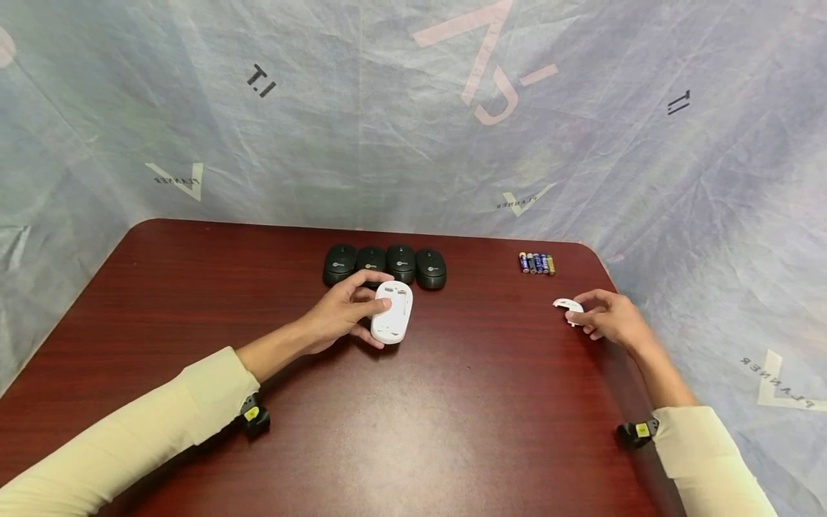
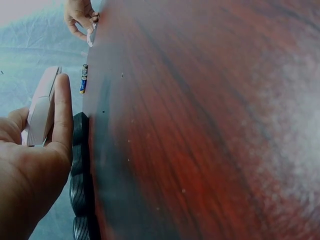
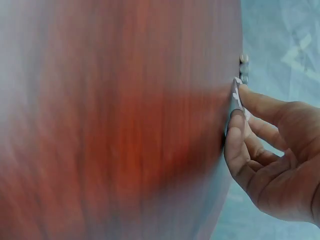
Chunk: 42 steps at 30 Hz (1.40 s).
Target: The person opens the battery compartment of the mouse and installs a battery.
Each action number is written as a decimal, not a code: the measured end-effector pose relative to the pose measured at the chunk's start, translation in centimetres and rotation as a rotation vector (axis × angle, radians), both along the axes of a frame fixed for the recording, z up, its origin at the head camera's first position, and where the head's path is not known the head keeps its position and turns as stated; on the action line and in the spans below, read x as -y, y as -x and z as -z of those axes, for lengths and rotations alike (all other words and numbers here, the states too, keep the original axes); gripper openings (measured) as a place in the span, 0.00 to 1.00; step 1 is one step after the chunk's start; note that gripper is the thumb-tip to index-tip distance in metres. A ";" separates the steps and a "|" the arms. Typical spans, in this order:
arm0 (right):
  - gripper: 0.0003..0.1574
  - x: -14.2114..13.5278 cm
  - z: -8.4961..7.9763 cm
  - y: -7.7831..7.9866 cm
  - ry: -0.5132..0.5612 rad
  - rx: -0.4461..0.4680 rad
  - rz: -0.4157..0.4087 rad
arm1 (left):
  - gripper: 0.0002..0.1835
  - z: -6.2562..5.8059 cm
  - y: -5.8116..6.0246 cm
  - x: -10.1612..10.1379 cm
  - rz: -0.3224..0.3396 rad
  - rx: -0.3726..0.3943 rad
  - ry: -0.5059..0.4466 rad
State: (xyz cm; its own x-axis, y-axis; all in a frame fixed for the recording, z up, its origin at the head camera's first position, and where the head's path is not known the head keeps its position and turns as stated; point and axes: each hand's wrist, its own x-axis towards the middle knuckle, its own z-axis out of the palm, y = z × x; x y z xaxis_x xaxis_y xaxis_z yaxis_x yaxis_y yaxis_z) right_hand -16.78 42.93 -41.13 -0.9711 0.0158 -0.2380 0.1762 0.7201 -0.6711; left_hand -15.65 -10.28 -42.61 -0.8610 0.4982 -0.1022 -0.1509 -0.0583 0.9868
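A white computer mouse is turned with its underside up, its battery compartment uncovered. My left hand grips it by the sides, thumb across the underside; in the left wrist view the mouse shows edge-on between thumb and fingers. Far to the right, my right hand pinches a thin white battery cover between thumb and fingers above the table. The right wrist view shows that cover nearly edge-on at the fingertips. Whether it touches the table I cannot tell.
Several black mice stand in a row at the table's back, just behind my left hand. Several small batteries lie side by side at the back right, beyond the right hand. A grey printed cloth hangs behind the reddish-brown table.
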 end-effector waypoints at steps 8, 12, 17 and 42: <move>0.37 -2.6 -0.2 0.5 -0.065 0.022 -0.027 | 0.30 -0.1 -0.1 -0.1 0.002 -0.004 -0.001; 0.38 -3.3 -0.3 0.5 -0.067 0.038 -0.028 | 0.30 -0.2 -0.1 -0.2 0.005 -0.006 -0.001; 0.40 -3.5 -0.5 0.6 -0.071 0.041 -0.034 | 0.31 -0.1 -0.2 -0.2 0.005 -0.003 -0.002; 0.48 -1.1 -1.2 5.0 -0.161 -0.078 -0.052 | 0.32 -0.3 -0.4 0.1 0.011 0.003 0.002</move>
State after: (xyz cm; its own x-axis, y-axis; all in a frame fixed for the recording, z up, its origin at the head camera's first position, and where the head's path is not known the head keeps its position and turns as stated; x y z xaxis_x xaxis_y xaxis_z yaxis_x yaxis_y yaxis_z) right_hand -21.77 44.02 -39.90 -0.9871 -0.0034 -0.1602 0.0875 0.8263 -0.5564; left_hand -15.28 -10.41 -42.35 -0.8550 0.5078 -0.1059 -0.1545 -0.0543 0.9865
